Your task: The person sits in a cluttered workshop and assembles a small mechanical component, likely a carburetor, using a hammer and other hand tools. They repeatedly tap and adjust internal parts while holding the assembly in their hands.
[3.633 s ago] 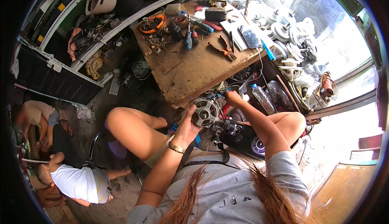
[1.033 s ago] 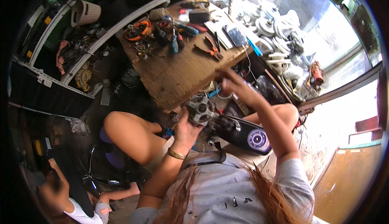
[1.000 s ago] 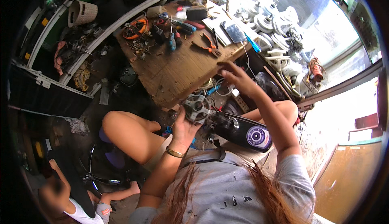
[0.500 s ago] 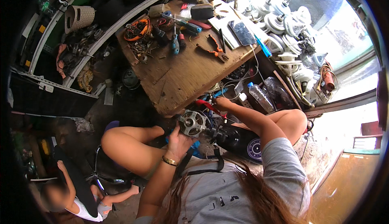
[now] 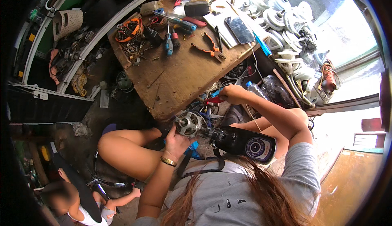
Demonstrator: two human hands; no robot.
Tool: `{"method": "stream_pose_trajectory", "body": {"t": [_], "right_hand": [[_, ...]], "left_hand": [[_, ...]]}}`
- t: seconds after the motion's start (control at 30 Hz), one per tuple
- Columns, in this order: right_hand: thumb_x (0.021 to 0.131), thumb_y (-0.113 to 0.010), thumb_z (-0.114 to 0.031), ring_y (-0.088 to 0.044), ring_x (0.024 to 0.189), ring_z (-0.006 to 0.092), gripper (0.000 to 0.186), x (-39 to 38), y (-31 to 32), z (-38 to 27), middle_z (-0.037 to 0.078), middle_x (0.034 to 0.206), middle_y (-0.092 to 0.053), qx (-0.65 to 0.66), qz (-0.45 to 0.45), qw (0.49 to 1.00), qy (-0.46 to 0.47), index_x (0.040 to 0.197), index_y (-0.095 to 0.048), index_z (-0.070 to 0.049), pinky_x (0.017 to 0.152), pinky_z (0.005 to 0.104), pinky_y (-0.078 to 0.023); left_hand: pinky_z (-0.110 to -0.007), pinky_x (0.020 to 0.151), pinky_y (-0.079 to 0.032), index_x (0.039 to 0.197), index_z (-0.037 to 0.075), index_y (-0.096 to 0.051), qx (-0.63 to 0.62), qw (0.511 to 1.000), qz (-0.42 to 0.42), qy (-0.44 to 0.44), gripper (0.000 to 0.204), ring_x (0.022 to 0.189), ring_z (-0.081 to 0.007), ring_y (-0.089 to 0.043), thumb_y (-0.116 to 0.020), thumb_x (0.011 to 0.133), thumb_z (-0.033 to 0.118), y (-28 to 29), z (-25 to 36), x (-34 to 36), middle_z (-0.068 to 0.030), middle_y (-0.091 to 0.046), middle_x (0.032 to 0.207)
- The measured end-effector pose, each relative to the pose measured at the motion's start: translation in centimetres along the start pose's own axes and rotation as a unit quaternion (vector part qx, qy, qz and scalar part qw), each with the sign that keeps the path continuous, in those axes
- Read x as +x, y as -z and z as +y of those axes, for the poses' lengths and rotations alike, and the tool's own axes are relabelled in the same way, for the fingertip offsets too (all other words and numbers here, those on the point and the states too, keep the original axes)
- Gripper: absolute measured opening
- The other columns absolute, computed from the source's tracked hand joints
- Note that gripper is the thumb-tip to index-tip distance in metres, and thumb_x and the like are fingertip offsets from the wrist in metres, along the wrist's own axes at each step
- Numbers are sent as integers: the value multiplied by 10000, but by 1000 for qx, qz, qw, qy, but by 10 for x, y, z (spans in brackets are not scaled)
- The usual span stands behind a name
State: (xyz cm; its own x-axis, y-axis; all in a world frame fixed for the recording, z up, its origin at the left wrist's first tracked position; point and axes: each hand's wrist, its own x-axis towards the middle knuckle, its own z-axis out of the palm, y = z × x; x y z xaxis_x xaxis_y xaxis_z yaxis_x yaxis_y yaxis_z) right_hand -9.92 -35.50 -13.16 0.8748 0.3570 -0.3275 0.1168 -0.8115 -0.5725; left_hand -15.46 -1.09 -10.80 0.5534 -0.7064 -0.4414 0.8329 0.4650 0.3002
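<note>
My left hand grips a silver round motor housing from below, over my lap. The housing joins a black fan body with a round dial panel, lying across my right thigh. My right hand is closed on a red-handled tool just off the table's front edge, above a clutter of tools and cables; the tool's working end is unclear.
The wooden table holds pliers, screwdrivers, a phone and wires. White plastic parts pile at right, near a water bottle. Metal shelving stands left. Another person is low at bottom left.
My right hand has risen from among the clutter with the red tool in it; a second ago it was open in the air. The housing in my left hand has shifted slightly left and down.
</note>
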Motion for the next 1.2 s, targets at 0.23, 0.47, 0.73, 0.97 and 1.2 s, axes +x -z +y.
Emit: {"method": "stream_pose_trajectory", "body": {"t": [0.23,0.47,0.73,0.97,1.2], "right_hand": [[950,-595,-207,-609,764,118,273,-46,92,-47,26,837,-683,414,95,905,-23,1081,-683,16,747,282,-516],[963,-599,-224,-617,842,120,311,-151,198,-112,30,978,-672,438,378,816,8,1207,-627,-34,758,255,-509],[997,-578,-328,-612,726,81,367,-328,283,-109,8,963,-661,228,611,756,-51,1253,-612,-67,629,219,-500],[1031,-524,-222,-641,876,196,346,-472,255,-126,77,1064,-648,342,603,718,62,1311,-544,-21,748,315,-551],[1013,-508,-287,-655,1015,268,359,-514,101,-109,142,1224,-617,282,753,570,-169,1244,-543,-14,772,388,-575]], "left_hand": [[-545,1069,-377,1442,180,-454,3,1000,10,-10,593,1316,-290,-470,-452,983,554,-11,-8,-6,-78,-492,1462],[-580,1086,-353,1439,172,-455,8,1000,22,-9,619,1326,-323,-455,-478,963,568,1,-10,-8,-104,-488,1456],[-579,1090,-360,1412,161,-495,-28,999,-26,2,567,1340,-348,-437,-458,977,524,-5,-7,-3,-125,-472,1471],[-588,1065,-394,1389,188,-518,-44,998,-37,-21,523,1280,-339,-484,-482,980,512,-3,-25,8,-96,-522,1422],[-610,1091,-368,1411,195,-512,-14,996,-84,-31,507,1370,-328,-428,-516,976,455,-5,-13,17,-85,-474,1489]]}}
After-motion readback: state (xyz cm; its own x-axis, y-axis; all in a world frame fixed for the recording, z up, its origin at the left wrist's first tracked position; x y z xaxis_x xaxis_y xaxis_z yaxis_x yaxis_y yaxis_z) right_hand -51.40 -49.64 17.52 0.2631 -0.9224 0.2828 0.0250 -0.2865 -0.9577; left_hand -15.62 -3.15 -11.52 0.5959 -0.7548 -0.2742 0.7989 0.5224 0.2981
